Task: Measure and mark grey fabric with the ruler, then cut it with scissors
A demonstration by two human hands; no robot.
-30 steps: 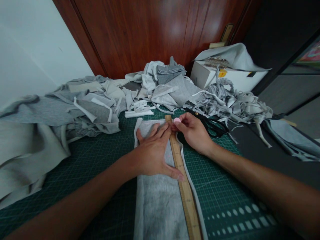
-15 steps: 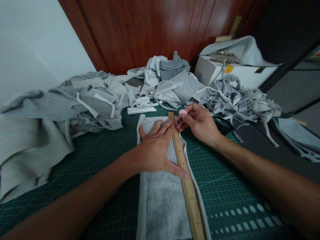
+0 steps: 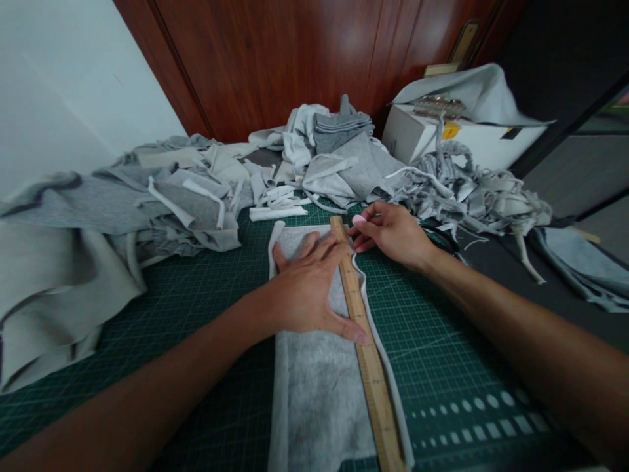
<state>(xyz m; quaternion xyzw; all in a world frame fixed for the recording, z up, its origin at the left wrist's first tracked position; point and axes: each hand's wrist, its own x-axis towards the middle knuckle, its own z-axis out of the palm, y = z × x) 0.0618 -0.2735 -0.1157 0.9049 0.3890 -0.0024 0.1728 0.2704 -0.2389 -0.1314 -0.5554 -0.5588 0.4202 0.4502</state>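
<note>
A long strip of grey knit fabric (image 3: 319, 387) lies flat in front of me, its edges curling a little. Along its right side rests a wooden ruler (image 3: 366, 341). My left hand (image 3: 312, 282) is spread over fabric and ruler, the thumb and fingertips pressing on the wood. By the ruler's far end, my right hand (image 3: 393, 236) pinches a small pink disc, seemingly tailor's chalk (image 3: 359, 219), between thumb and fingers. The right fingertips are close to the fabric's right edge; whether the chalk touches it I cannot tell.
A green cutting mat (image 3: 196, 328) lies under the work. Grey and white fabric scraps (image 3: 196, 190) are heaped at the left and back. Tangled fabric strips (image 3: 472, 190) lie at the right, before a white box (image 3: 407, 137). Behind is a wooden door (image 3: 280, 59).
Both hands stay almost where they were, at the ruler's far end. The view has shifted very slightly; fabric and ruler keep their places.
</note>
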